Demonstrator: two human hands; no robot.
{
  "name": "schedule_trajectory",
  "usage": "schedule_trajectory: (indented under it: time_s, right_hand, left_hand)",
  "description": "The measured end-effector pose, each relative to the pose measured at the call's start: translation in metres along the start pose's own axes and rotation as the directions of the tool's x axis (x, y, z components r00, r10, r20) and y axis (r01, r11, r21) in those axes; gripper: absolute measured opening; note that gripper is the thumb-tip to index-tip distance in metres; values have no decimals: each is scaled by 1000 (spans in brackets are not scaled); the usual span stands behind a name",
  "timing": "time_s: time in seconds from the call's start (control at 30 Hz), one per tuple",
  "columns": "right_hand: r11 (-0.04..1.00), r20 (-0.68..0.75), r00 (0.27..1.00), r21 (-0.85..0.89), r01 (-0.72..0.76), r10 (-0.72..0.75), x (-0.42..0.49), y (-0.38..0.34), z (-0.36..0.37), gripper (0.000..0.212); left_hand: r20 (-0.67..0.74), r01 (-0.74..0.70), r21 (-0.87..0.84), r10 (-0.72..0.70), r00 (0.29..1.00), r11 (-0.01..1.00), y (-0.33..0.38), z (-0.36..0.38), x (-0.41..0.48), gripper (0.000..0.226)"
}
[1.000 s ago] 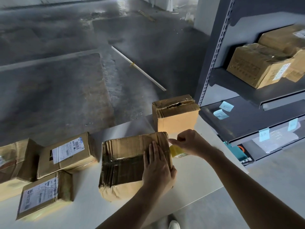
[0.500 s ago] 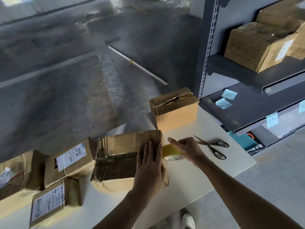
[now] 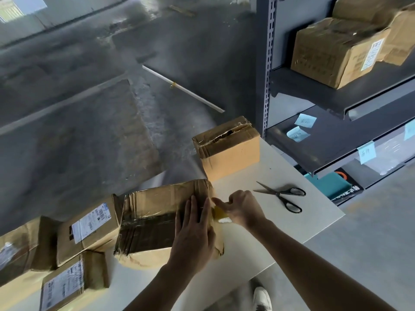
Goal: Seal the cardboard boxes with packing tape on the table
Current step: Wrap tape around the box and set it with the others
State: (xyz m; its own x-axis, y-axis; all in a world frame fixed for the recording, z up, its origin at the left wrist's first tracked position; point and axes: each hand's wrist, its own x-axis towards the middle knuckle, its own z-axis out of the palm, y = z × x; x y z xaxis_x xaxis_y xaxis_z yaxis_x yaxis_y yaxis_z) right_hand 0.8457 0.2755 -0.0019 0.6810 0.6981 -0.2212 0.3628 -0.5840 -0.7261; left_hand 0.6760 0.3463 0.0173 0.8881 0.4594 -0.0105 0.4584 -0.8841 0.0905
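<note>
Cardboard box (image 3: 152,212) under flat left hand (image 3: 193,234); yellow tape roll (image 3: 219,213) within curled right hand (image 3: 243,209).

Dim, cool daylight comes from far beyond my left hand (image 3: 190,232), laying pale glare on the floor (image 3: 157,52). The taped box (image 3: 155,209) under my palm shines; the tape roll (image 3: 219,213) in my right hand (image 3: 243,209) glints white. Right of it the shelves (image 3: 336,135) tilt, lens-warped; boxes (image 3: 18,250) far left look smeared.
</note>
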Motion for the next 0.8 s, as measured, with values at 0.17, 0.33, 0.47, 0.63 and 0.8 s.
schedule_trajectory:
  time_s: [0.17,0.33,0.47,0.63,0.8]
  right_hand:
    - [991,41,999,129,29,-34,0,5,3,67]
    - [960,68,998,278,-19,0,-1,8,3,67]
    - [815,119,992,569,-109,50,-8,24,4,60]
    - [626,226,970,745,-232,91,-24,39,15,75]
    - [644,269,946,695,-320,180,-21,26,17,60]
  left_hand:
    - [52,142,-116,-137,989,983,10,-9,13,76]
    - [24,244,-161,-243,970,956,18,-12,45,75]
    - [54,296,-166,-291,955,940,21,-12,52,64]
    - [140,323,-133,-305,942,937,28,-16,55,72]
    - [219,298,-108,-270,938,948,25,-18,57,97]
